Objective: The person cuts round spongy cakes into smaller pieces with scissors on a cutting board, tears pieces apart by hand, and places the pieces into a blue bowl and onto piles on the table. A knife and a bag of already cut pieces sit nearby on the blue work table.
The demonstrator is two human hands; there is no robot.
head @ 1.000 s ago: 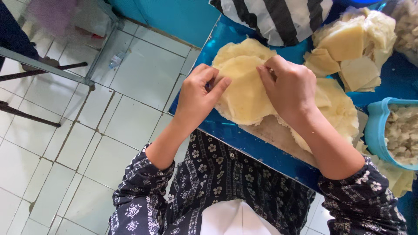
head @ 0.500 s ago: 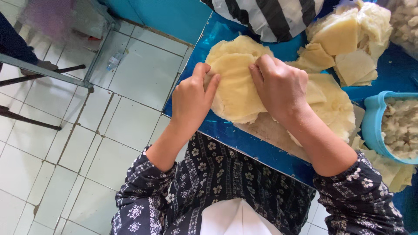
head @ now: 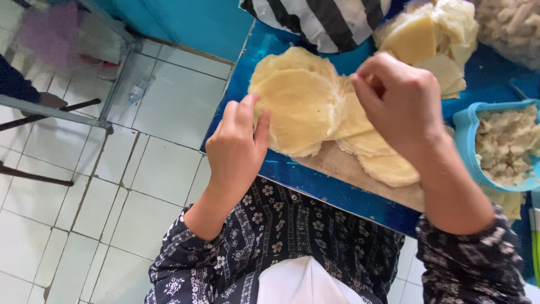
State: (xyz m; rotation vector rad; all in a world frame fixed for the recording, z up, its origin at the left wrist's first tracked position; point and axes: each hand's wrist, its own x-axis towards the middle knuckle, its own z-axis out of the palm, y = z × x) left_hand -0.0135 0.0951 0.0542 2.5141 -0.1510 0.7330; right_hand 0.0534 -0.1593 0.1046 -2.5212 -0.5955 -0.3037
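The left hand (head: 239, 149) lies flat and open, its fingertips (head: 247, 107) resting on the near left edge of the top sheet of a stack of thin, round, pale yellow dough wrappers (head: 301, 107). The right hand (head: 402, 104) hovers above the right side of that stack with its fingers curled inward; it appears to pinch the edge of a wrapper, though the knuckles hide the fingertips and the grip cannot be told for certain. The stack sits on a light wooden board (head: 343, 166), which lies on a bright blue table top (head: 315, 183). Just right of the stack, more round wrappers (head: 388, 166) lie overlapping on the same board, partly under the right hand. Beyond the stack, farther from the person, a heap of folded pale yellow wrappers (head: 416, 36) rests on the table. To the right of the stack, a light blue plastic basket (head: 467, 126) holds chunky off-white filling (head: 506, 143). Judging by how things lie, the top sheet is only being separated: it is unfilled and unfolded, no filling lies on it, and many flat wrappers remain, while the far heap suggests some are done. Left of the stack, past the table edge, is a white tiled floor (head: 124, 169).
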